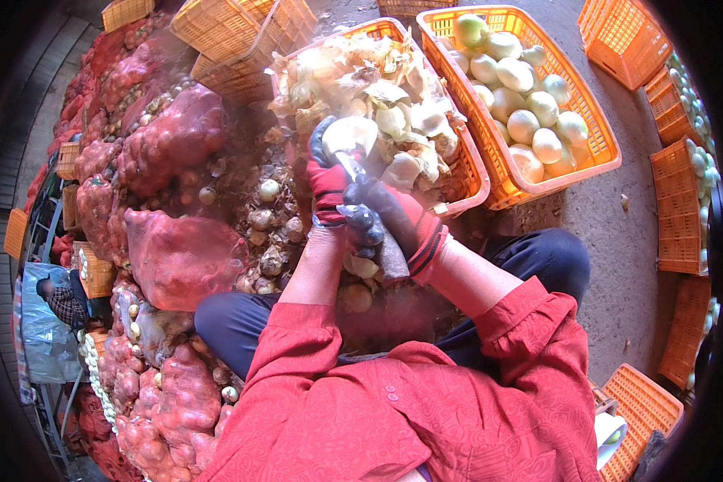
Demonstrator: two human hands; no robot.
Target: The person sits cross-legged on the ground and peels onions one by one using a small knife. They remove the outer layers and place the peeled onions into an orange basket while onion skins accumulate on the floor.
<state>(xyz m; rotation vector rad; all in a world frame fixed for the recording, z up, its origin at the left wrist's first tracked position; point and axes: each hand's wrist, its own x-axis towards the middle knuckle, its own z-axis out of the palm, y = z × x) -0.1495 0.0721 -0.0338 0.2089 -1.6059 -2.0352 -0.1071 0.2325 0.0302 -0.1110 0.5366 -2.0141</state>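
My left hand [325, 175], in a red and dark work glove, holds a pale peeled onion [350, 136] over the near left part of a crate of onion skins [479, 184]. My right hand [391, 223], gloved alike, grips a knife by its wrapped handle [393, 259], its metal blade [349, 164] against the onion. To the right, an orange plastic crate [602, 158] holds several peeled white onions [523, 125]. Unpeeled onions [260, 218] and loose skins lie left of my hands.
Red mesh sacks of onions [181, 259] fill the left side. Stacked crates [247, 48] stand at the upper left, and filled orange crates [678, 205] line the right edge. Another person [66, 298] is at the far left. An orange crate [644, 410] lies at the lower right.
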